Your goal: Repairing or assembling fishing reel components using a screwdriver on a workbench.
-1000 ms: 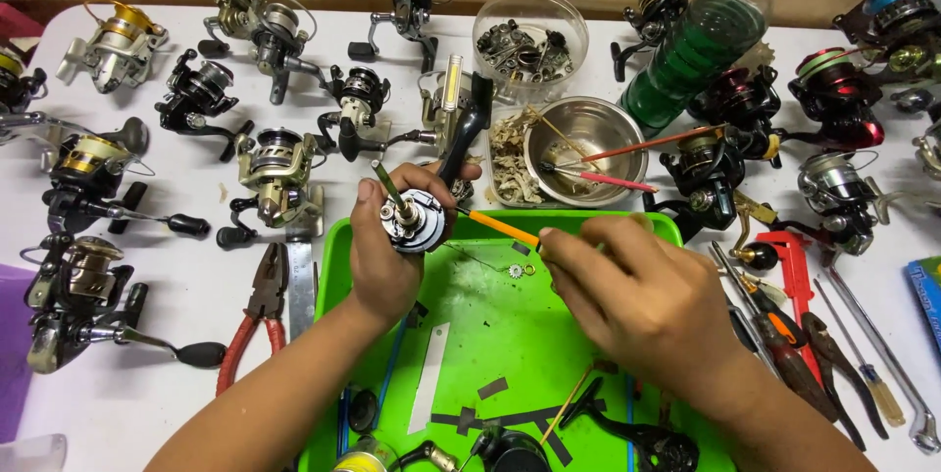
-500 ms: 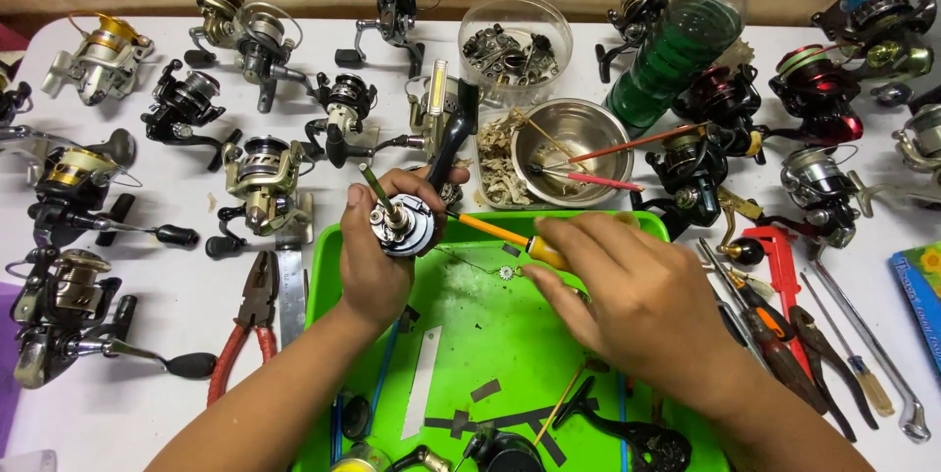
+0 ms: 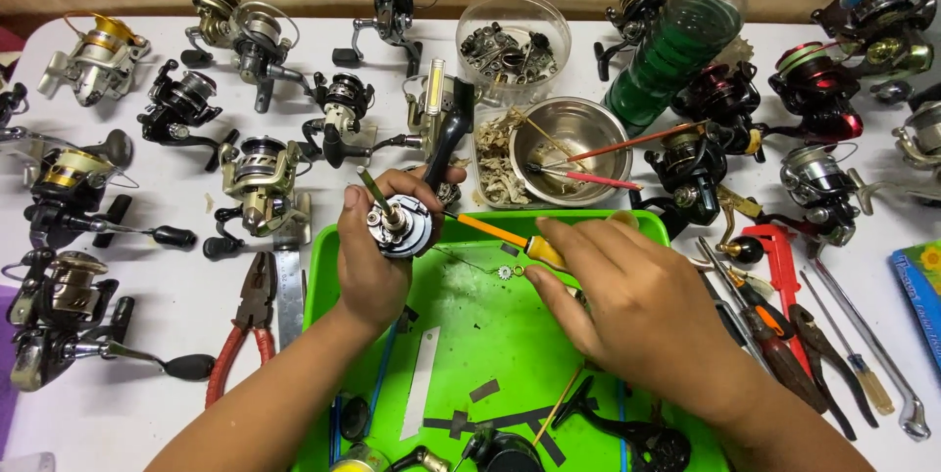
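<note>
Left hand point(image 3: 372, 266): closed around an opened reel body point(image 3: 400, 225), held over the tray's point(image 3: 470, 335) far left corner. Right hand point(image 3: 637, 310): fingers curled, a screwdriver point(image 3: 510, 240) under them, fingertips by a small gear point(image 3: 506, 272) on the tray. Step: probably reel disassembly; picking up the gear would need a fine pinch. Right-hand grip hidden.

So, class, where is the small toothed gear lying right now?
In the head view, the small gear lies on the green tray, just off the right hand fingertips and below the orange-handled screwdriver.
</note>
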